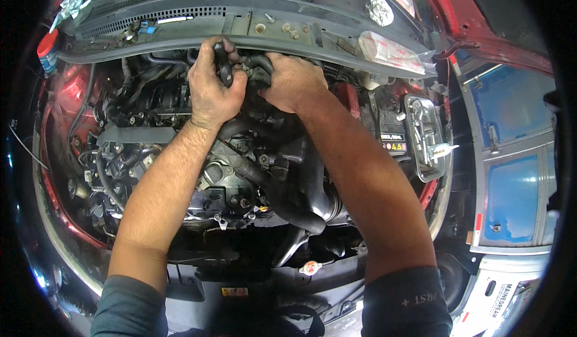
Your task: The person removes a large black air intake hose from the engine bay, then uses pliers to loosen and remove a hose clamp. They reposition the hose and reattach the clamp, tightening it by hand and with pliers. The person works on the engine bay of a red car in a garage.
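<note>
The left hand [217, 90] was over the far edge of the engine [216, 174], its fingers curled and clamped on a short black tube [224, 66]. The thumb lay along the near end of the tube, which slanted upward above the engine's far edge, a little left of the right hand [294, 83]. That hand was also at the engine's far edge, back uppermost, beside a bent black hose [259, 62]. Its fingers bent down out of sight, so whether they were clamped on the hose or only resting against it could not be told. Both forearms reached across the engine from its near side, with dark sleeves [129, 307] above the elbows.

Beyond the engine ran the cowl [195, 29]; on it, past the engine's left part, lay a white pen [175, 19], and past its right part a clear bag [390, 53] and a ball of foil [381, 11]. A red-capped can [48, 53] was at the engine's far left. To the engine's right were the battery [393, 137] and then a metal tray [415, 105] holding tools and a white applicator [442, 150]. A round cap [310, 268] was on the engine's near side.
</note>
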Demonstrator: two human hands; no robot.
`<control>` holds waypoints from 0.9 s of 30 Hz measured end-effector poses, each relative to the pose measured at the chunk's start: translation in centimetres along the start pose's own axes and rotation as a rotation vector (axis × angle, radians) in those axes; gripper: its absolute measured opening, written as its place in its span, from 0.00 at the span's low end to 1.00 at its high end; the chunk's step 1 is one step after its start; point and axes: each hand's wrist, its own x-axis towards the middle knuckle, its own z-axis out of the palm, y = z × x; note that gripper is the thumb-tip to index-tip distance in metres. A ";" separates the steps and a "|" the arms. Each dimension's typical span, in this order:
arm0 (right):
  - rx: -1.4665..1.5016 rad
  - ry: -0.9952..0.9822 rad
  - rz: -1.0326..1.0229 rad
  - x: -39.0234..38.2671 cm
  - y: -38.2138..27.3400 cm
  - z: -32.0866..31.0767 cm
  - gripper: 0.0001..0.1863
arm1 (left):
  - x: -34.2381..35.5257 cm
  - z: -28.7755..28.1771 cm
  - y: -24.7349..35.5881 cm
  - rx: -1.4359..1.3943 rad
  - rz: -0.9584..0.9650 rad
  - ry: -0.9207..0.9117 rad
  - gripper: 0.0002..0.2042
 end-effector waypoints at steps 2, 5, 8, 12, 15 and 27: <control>-0.024 0.020 -0.051 -0.5 0.2 -0.4 0.39 | 0.2 0.8 0.5 0.036 0.025 0.021 0.18; -0.017 0.014 -0.080 -1.2 0.7 -0.7 0.39 | 0.5 1.4 1.6 0.142 0.019 0.072 0.16; 0.016 0.038 -0.094 -1.5 1.1 -0.7 0.38 | 0.5 1.8 2.9 0.115 -0.072 0.039 0.16; 0.061 0.057 -0.085 -1.6 1.7 -0.4 0.36 | 1.0 2.5 3.8 0.229 0.106 -0.025 0.16; 0.022 0.038 -0.119 -1.9 1.7 -0.4 0.37 | 1.8 2.8 4.1 0.235 0.079 0.012 0.15; 0.028 0.049 -0.063 -1.8 0.9 -0.1 0.37 | 1.7 2.6 3.4 0.157 0.094 0.065 0.16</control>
